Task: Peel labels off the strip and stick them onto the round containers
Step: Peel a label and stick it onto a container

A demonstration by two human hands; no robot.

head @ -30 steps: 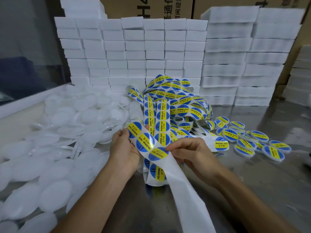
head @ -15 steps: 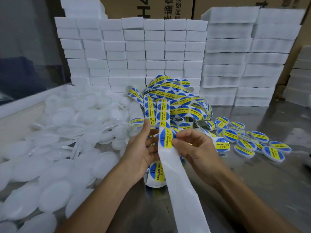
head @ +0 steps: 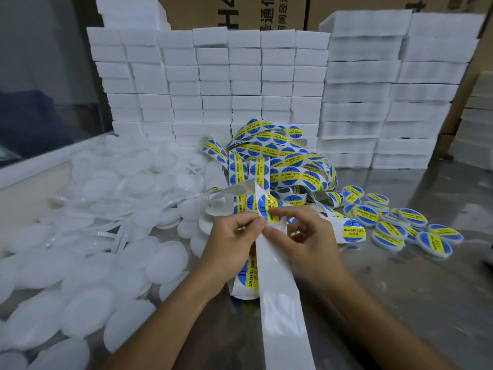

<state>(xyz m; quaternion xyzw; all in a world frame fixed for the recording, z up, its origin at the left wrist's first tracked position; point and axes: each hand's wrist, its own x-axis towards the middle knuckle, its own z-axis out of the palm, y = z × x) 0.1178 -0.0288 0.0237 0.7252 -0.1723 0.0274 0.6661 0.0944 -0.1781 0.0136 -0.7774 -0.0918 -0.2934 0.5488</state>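
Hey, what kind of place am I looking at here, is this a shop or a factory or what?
Most likely a small factory packing or labelling bench: stacked white boxes at the back, a heap of unlabelled round containers, and a tangled label strip reading "soldering paste" on a metal table.

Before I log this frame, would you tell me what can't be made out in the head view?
- Whether the label is fully off the strip: the right hand and left hand cover its lower edge.
- The cardboard box print: cut off by the top edge and the white foam blocks.
- Small print on the labelled containers: too small.
- The unlabelled containers: overexposed, so their outlines merge.
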